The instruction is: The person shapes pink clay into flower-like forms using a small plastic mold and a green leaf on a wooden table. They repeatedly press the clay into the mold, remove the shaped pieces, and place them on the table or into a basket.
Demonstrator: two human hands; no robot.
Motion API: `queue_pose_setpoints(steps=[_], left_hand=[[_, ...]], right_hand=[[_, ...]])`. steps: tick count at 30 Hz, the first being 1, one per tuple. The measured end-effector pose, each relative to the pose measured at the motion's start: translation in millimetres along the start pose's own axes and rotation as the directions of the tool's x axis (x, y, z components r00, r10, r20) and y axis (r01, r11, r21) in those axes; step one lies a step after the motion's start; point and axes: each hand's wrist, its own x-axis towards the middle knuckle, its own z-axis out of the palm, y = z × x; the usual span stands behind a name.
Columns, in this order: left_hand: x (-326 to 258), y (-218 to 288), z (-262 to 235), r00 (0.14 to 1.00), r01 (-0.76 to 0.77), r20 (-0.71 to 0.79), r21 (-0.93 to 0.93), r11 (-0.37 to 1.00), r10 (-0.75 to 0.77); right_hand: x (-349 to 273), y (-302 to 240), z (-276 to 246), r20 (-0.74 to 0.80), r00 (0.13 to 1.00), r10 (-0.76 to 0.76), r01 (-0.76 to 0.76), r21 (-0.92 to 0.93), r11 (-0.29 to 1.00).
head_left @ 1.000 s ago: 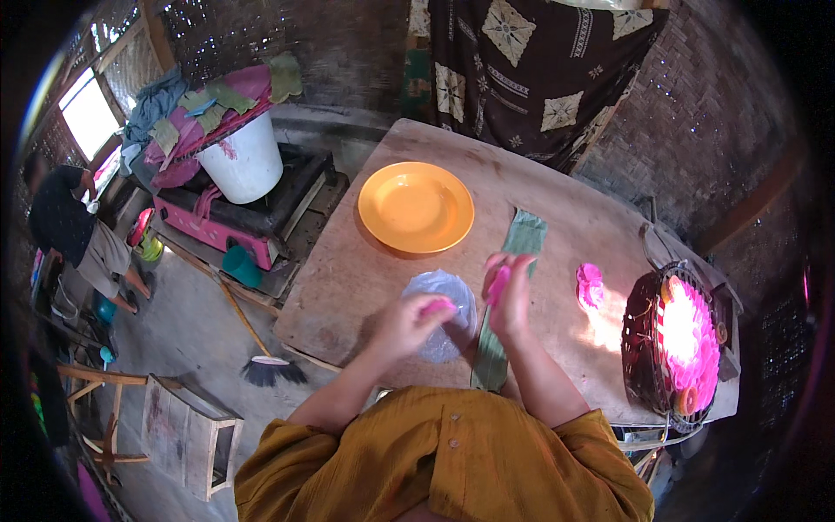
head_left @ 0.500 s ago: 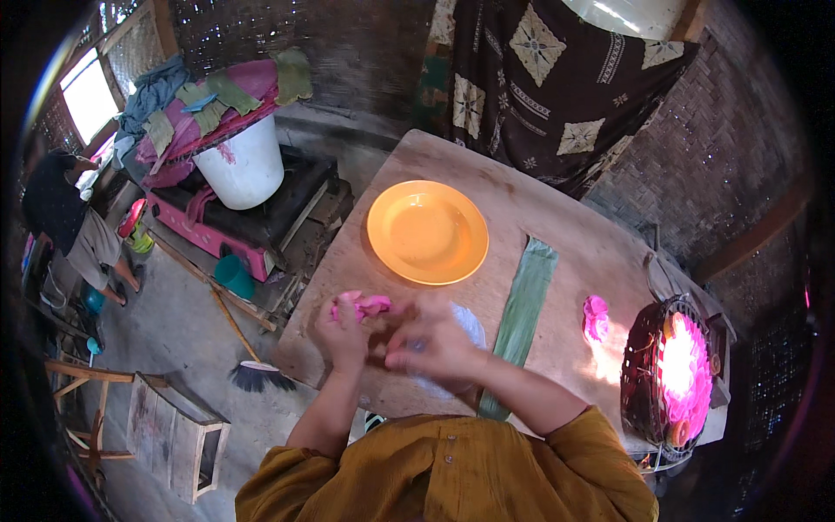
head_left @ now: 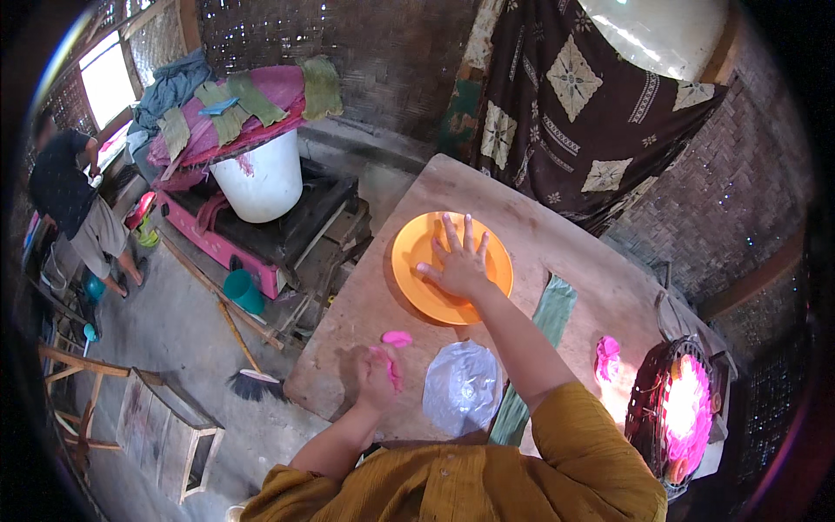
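My right hand (head_left: 459, 265) is open, fingers spread, over the yellow-orange plate (head_left: 407, 287); whether it touches the plate's inside is hard to tell. Slightly smeared by motion, my left hand (head_left: 372, 383) is closed round a soft pink lump (head_left: 396, 372) that looks like dough. Just beyond it on the table lies a small flat pink piece (head_left: 397, 338). A crinkled clear plastic sheet (head_left: 461, 391) is spread between my arms. Beneath my right forearm runs a long green leaf strip (head_left: 552, 309).
Another pink lump (head_left: 607, 358) sits on the wooden table (head_left: 565, 252) at right, beside a dark basket (head_left: 639, 396) of bright pink things. At left are a stove (head_left: 222, 252) with a white bucket (head_left: 265, 183), a broom (head_left: 254, 381), a wooden bench (head_left: 165, 426) and another person (head_left: 65, 183).
My hands have moved apart, the right one forward and onto the plate. A small pink piece now lies on the table, and the plastic sheet is uncovered. The whole view has shifted slightly.
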Motion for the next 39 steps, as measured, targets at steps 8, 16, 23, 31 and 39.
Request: queue_pose_setpoints(steps=[8, 16, 23, 31, 39], left_hand=[[0, -13, -5, 1.000, -0.012, -0.021, 0.019, 1.000, 0.012], [7, 8, 10, 0.946, 0.158, -0.272, -0.092, 0.983, -0.177], [17, 59, 81, 0.947, 0.262, 0.316, -0.666, 0.698, -0.055], [-21, 76, 152, 0.960, 0.167, 0.278, -0.641, 0.749, 0.025], [-52, 39, 176, 0.854, 0.267, 0.517, -0.525, 0.808, 0.054]], right_hand=[[-20, 10, -38, 0.140, 0.990, 0.011, -0.100, 0.645, 0.757], [-122, 1, -82, -0.006, 0.965, -0.263, -0.182, 0.706, -0.685], [-211, -63, -106, -0.525, 0.778, -0.345, 0.551, 0.307, 0.776], [-238, -42, -125, -0.714, 0.679, -0.172, 0.439, 0.207, 0.874], [-231, -54, -160, -0.882, 0.448, -0.144, 0.527, 0.130, 0.840]])
